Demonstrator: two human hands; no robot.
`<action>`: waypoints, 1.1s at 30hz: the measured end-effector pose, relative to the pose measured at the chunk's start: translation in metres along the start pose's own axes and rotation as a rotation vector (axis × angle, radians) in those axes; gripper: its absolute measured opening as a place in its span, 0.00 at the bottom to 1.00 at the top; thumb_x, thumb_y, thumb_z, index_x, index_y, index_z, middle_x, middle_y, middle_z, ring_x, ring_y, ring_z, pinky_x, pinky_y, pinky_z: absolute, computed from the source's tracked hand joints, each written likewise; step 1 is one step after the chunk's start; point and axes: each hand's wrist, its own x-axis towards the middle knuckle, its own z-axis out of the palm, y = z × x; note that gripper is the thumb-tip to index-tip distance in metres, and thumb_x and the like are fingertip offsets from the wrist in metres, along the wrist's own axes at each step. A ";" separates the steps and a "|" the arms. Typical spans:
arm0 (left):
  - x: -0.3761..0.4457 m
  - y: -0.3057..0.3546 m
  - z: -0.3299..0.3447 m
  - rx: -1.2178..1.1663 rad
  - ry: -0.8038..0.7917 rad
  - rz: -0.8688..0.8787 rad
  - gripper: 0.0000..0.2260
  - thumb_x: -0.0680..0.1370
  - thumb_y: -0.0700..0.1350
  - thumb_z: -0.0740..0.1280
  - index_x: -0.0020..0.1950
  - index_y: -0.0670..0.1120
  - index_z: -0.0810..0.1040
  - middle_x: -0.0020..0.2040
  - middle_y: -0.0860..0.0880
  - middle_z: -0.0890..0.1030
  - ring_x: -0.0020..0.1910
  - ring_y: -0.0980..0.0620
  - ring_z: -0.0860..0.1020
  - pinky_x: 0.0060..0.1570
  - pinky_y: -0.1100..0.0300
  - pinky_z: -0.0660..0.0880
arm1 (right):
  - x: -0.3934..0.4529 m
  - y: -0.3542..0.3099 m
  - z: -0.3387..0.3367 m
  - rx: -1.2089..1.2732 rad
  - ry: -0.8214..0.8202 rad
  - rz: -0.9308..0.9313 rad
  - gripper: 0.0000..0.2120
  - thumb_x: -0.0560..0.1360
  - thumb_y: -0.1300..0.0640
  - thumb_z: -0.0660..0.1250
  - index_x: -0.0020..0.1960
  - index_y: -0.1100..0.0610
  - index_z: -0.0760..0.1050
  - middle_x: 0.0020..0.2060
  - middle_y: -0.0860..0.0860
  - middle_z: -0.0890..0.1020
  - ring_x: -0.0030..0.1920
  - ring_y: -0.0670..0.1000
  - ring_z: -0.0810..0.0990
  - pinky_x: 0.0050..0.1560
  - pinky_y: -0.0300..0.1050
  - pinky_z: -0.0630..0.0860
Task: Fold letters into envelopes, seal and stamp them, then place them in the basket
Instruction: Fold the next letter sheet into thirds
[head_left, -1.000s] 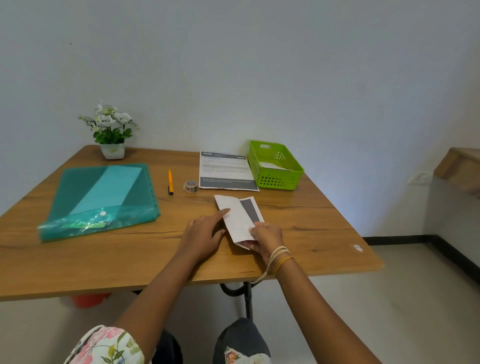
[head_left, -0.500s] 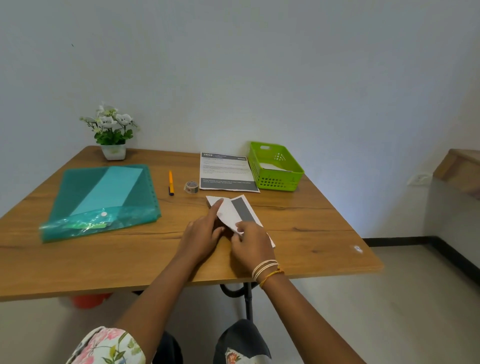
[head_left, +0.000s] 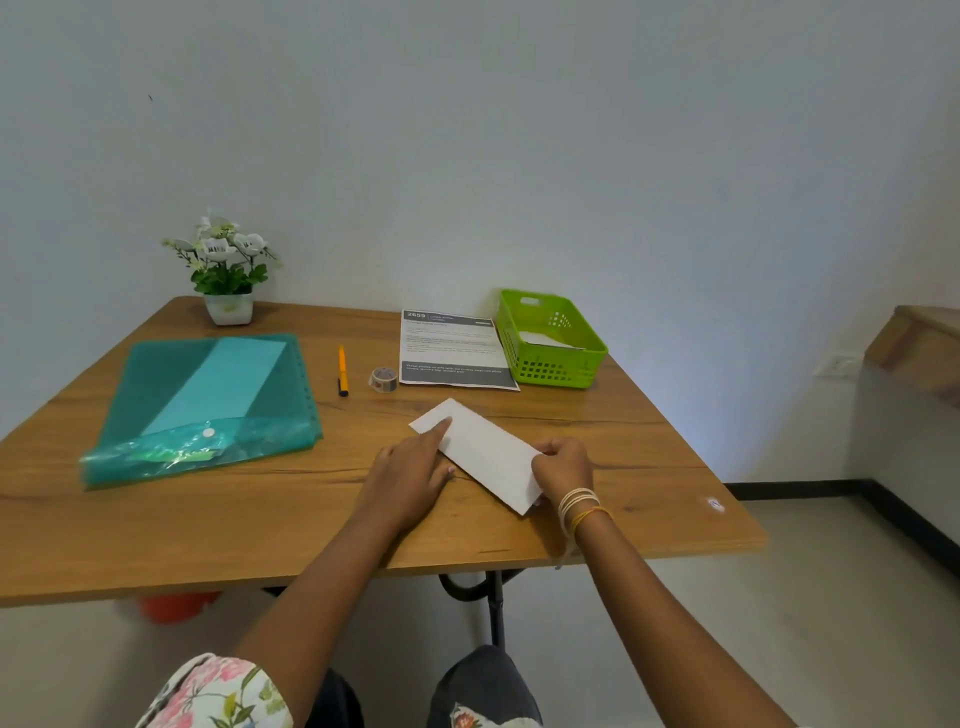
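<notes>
Folded white paper (head_left: 480, 449): flat on wooden tabletop (head_left: 208, 519), near front edge, long axis running 10 to 4 o'clock. Thin, light, limp; likely to slide on smooth wood unless pinned; creases readily. Best taken at short ends or pressed along fold.

Left hand (head_left: 410, 473): at paper's 8 o'clock, index finger straight, tip pressing far corner; other fingers loosely curled, holding nothing.

Right hand (head_left: 563, 465): at paper's 4 o'clock end, fingers curled round near short edge, gripping it.

Green plastic basket (head_left: 556, 364): at 1 o'clock from paper, lattice walls, rigid; white sheet visible inside.

Printed sheet (head_left: 452, 348): at 12 o'clock, matte, dark bands top and bottom.

Small tape roll (head_left: 383, 379): at 11 o'clock, beside an orange pen (head_left: 342, 370).

Teal translucent folder (head_left: 202, 405): at 9 o'clock, glossy, snap-closed.

Potted artificial flowers (head_left: 226, 270): far left corner.
</notes>
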 end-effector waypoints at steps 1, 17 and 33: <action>-0.001 0.000 0.001 0.006 -0.009 0.005 0.29 0.80 0.54 0.61 0.78 0.54 0.55 0.73 0.51 0.68 0.71 0.52 0.66 0.69 0.51 0.62 | 0.008 0.003 -0.001 -0.065 -0.027 0.004 0.10 0.70 0.68 0.61 0.46 0.63 0.80 0.47 0.59 0.83 0.44 0.55 0.77 0.46 0.47 0.77; 0.006 -0.007 0.004 0.153 -0.162 0.002 0.23 0.83 0.54 0.50 0.78 0.52 0.56 0.79 0.52 0.55 0.78 0.54 0.52 0.74 0.51 0.51 | 0.005 -0.008 0.061 -0.732 -0.206 -0.639 0.24 0.81 0.53 0.53 0.74 0.60 0.60 0.75 0.57 0.62 0.75 0.55 0.59 0.74 0.51 0.58; 0.003 -0.010 -0.001 0.272 -0.234 -0.067 0.28 0.82 0.57 0.47 0.80 0.48 0.46 0.80 0.50 0.47 0.78 0.52 0.47 0.76 0.52 0.46 | 0.018 0.031 0.030 -0.875 -0.289 -0.419 0.30 0.82 0.44 0.44 0.79 0.59 0.44 0.78 0.54 0.47 0.78 0.53 0.46 0.76 0.51 0.45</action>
